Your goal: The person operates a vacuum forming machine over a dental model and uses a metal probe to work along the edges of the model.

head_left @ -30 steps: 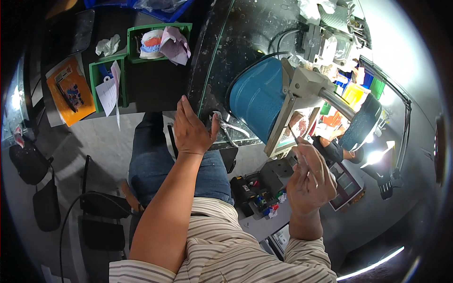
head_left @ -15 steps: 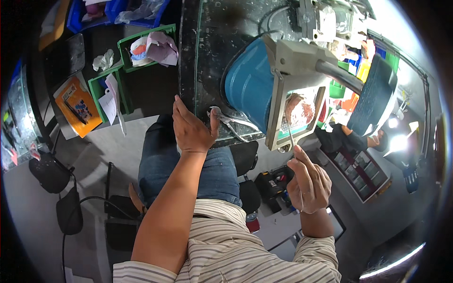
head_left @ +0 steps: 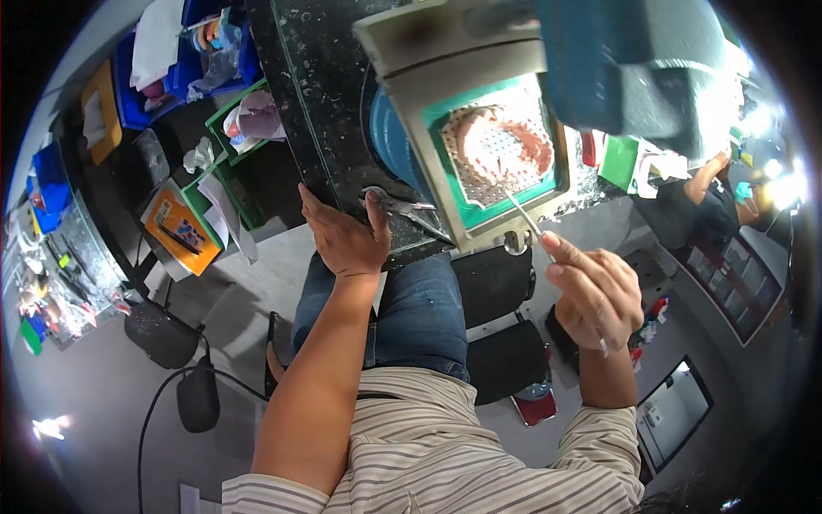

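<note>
My right hand (head_left: 599, 295) is closed in a pinch round the rear of a thin metal hand tool (head_left: 524, 212). The tool's tip points at the near edge of a perforated plate (head_left: 479, 193); whether it touches, I cannot tell. On that plate lies a pinkish horseshoe-shaped dental model (head_left: 468, 137), partly washed out by glare. A beige square frame (head_left: 428, 163) with a green inner border surrounds the plate, on a machine with a blue body (head_left: 390, 137). My left hand (head_left: 349, 240) is open at the bench edge, thumb apart, beside metal pliers (head_left: 411, 207). It holds nothing.
A large dark blue head (head_left: 634, 77) of the machine overhangs the frame's right side. Green bins (head_left: 224, 187) and blue bins (head_left: 175, 68) stand at the left with papers and bags. Another person (head_left: 698, 206) is at the far right. A black chair (head_left: 501, 360) stands below the bench.
My view has shifted over the machine, so its frame and plate show from above. The right hand still holds the tool at the plate's near edge; the left hand stays by the pliers.
</note>
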Tool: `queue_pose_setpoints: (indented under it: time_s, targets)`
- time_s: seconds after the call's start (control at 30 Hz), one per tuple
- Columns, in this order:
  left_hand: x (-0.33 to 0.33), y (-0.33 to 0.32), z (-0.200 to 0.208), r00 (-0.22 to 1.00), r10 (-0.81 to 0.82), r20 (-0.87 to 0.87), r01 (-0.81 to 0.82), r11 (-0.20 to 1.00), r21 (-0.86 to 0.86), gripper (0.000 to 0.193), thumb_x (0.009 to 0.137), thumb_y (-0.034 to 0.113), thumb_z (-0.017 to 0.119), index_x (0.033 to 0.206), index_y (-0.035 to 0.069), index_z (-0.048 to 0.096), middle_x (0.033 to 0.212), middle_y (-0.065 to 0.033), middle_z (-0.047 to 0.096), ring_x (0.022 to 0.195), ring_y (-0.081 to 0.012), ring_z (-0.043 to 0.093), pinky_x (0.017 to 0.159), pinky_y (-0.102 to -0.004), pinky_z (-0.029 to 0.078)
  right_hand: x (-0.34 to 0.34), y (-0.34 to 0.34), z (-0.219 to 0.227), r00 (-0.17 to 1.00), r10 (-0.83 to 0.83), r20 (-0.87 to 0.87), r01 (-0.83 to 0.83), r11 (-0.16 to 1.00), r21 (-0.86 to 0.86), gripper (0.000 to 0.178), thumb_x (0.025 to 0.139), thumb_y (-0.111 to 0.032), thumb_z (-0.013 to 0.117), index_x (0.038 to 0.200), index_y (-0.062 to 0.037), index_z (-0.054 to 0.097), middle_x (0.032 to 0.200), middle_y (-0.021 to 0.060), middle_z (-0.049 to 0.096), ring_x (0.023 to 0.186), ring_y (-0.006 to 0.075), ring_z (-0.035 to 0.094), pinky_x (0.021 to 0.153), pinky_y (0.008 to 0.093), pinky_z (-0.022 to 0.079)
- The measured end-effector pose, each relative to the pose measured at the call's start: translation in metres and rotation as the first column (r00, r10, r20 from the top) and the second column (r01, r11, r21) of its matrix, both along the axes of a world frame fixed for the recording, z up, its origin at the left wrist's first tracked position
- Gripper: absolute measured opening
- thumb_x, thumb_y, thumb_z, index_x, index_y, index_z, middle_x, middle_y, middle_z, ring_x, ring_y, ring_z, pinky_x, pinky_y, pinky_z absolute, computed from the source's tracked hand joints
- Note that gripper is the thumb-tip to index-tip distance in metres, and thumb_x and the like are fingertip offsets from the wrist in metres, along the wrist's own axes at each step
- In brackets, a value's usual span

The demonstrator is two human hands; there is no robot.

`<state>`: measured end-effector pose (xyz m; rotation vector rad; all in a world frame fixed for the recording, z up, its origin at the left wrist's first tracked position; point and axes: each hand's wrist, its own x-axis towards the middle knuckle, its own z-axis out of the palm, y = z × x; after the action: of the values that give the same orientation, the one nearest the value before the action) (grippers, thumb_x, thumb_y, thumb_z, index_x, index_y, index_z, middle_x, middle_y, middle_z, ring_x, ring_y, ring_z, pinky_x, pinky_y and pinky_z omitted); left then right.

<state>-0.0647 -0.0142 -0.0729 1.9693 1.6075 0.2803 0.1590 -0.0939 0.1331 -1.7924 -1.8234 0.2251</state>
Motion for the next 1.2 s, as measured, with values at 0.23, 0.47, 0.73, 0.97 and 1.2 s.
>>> queue_pose_setpoints:
  time_s: [0.23,0.47,0.73,0.97,1.2]
  targets:
    - [0.002,0.000,-0.001,1.000,0.010,-0.012,-0.010,1.000,0.015,0.097,0.094,0.053,0.056,0.148,-0.016,0.015,0.142,-0.0367,0.037,0.129,-0.0507,0.045,0.106,-0.0513,0.041,0.029,-0.024,-0.024,0.985,-0.075,-0.153,0.097,0.986,0.139,0.017,0.076,0.010,0.065,0.092,0.0074,0.071,0.096,0.0202,0.076,0.051,0.0132,0.057,0.047,0.0233,0.040]
    - [-0.003,-0.003,-0.014,0.998,-0.042,-0.038,0.047,0.991,0.124,0.093,0.094,0.048,0.056,0.148,-0.015,0.015,0.142,-0.0360,0.037,0.129,-0.0496,0.045,0.105,-0.0504,0.043,0.043,-0.023,-0.030,0.976,-0.095,-0.196,0.134,0.971,0.198,0.018,0.075,0.007,0.064,0.091,0.0039,0.072,0.097,0.0151,0.076,0.050,0.0124,0.052,0.046,0.0241,0.041]
    - [0.000,-0.003,-0.012,0.995,-0.070,-0.070,0.076,0.993,0.089,0.103,0.088,0.051,0.063,0.150,-0.011,0.009,0.145,-0.0353,0.035,0.131,-0.0518,0.044,0.104,-0.0544,0.043,0.055,-0.027,-0.046,0.959,-0.102,-0.265,0.173,0.950,0.261,0.019,0.074,-0.001,0.071,0.093,0.0008,0.070,0.099,0.0107,0.076,0.053,0.0151,0.055,0.047,0.0272,0.044]
    - [-0.028,0.001,-0.038,0.970,-0.194,-0.146,0.222,0.952,0.213,0.098,0.088,0.040,0.066,0.150,-0.012,0.010,0.146,-0.0348,0.035,0.133,-0.0518,0.043,0.105,-0.0534,0.043,0.050,-0.010,-0.049,0.879,-0.192,-0.437,0.359,0.870,0.339,0.031,0.073,0.016,0.063,0.099,0.0020,0.070,0.095,0.0143,0.074,0.082,0.0261,0.076,0.075,0.0295,0.061]
    - [-0.030,-0.005,-0.036,0.981,-0.100,-0.169,0.116,0.990,0.084,0.106,0.083,0.046,0.072,0.152,-0.009,0.013,0.149,-0.0307,0.036,0.131,-0.0481,0.047,0.104,-0.0496,0.046,0.043,0.019,-0.063,0.694,-0.229,-0.682,0.473,0.860,0.192,0.026,0.080,0.012,0.068,0.103,-0.0007,0.070,0.096,0.0129,0.075,0.083,0.0269,0.076,0.073,0.0303,0.060]
